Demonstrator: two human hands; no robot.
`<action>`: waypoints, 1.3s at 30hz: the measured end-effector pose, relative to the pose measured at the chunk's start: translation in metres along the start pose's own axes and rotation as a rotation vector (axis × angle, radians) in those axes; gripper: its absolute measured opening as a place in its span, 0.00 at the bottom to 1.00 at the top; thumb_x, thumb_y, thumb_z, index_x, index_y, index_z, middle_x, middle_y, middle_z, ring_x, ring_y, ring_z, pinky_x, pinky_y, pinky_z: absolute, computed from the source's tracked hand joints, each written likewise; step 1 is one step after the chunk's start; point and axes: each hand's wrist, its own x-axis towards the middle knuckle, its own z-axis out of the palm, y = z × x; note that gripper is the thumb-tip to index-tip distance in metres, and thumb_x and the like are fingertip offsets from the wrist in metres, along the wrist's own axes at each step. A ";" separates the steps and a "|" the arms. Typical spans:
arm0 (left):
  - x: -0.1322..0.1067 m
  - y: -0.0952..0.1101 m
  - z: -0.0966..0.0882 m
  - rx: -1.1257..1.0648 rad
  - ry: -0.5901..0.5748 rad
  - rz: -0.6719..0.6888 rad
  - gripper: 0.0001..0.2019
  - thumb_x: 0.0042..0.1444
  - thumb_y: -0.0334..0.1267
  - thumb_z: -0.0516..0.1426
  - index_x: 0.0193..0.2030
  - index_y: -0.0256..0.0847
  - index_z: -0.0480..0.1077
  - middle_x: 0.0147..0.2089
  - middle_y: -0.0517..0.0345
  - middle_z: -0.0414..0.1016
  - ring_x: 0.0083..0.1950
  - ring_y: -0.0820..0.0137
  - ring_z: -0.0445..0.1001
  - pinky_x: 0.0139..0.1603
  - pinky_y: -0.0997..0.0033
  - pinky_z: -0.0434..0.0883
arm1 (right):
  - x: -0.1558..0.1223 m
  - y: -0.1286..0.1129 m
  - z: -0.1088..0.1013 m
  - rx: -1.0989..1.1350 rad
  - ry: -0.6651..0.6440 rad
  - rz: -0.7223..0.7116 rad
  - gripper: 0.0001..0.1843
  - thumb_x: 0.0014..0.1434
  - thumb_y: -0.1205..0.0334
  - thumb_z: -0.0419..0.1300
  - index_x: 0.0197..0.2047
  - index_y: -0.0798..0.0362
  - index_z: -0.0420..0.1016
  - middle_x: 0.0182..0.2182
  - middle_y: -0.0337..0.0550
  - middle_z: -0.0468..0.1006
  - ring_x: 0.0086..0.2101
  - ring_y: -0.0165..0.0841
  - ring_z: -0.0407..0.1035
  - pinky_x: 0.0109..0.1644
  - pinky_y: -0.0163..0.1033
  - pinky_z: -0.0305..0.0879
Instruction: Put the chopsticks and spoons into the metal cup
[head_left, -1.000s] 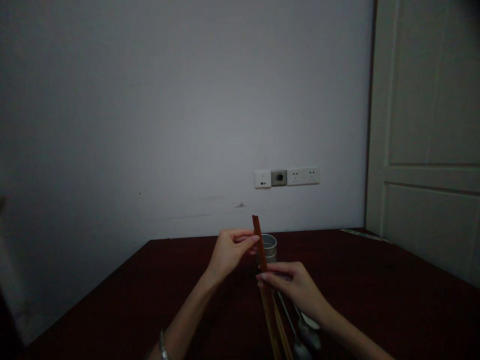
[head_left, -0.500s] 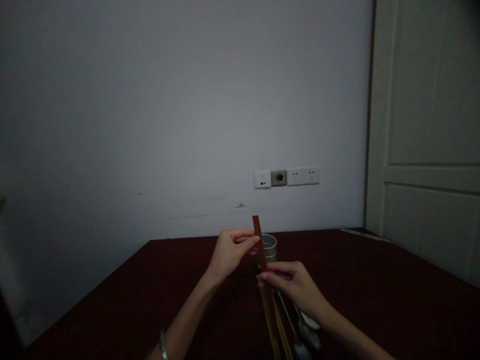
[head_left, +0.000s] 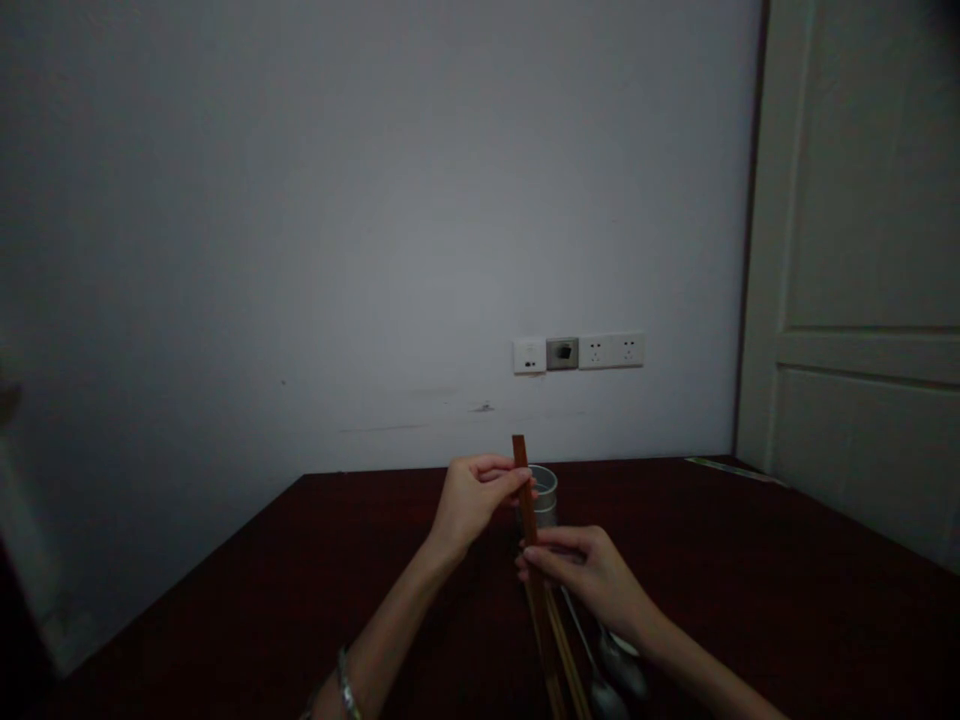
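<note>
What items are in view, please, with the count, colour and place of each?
Held sticks: count unclear, reddish-brown, centre
Light sticks: at least two, yellowish-brown, bottom centre
Spoons: two, grey, right of the light sticks
Pale item: one, whitish, beside the spoons, mostly hidden
Cup: one, silver-grey, behind the held sticks
Table: one, dark red, across the bottom
Strip: one, pale, table's far right
Wall: one, grey, behind the table
Wall plates: several, white and grey, on the wall
Door: one, pale, right side
Blurred shape: one, brownish, left edge
Bracelet: one, silvery, left forearm
Left hand: one, on the held sticks, upper
Right hand: one, lower on the same sticks
</note>
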 end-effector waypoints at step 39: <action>-0.019 0.011 0.007 0.199 -0.135 0.176 0.11 0.46 0.40 0.59 0.32 0.34 0.75 0.32 0.50 0.77 0.33 0.67 0.74 0.35 0.71 0.70 | 0.013 -0.092 -0.030 -0.502 0.215 -0.527 0.11 0.51 0.59 0.59 0.37 0.51 0.76 0.32 0.43 0.77 0.33 0.32 0.70 0.36 0.37 0.68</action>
